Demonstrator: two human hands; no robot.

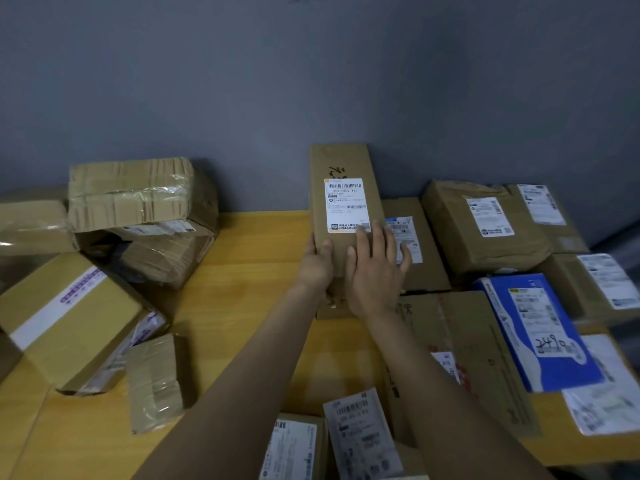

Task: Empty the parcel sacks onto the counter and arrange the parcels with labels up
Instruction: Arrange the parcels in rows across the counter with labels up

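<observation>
While label [347, 205] faces up, left hand [316, 266] grips long cardboard parcel [341, 168] by left edge; right hand [375, 271] lies flat on top, fingers spread, on wooden counter [256, 258].

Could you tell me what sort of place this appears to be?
Probably a parcel sorting or pickup room: a wooden counter against a plain grey wall, many taped cardboard parcels with barcode shipping labels, and both hands setting down a long box, label up.
</observation>
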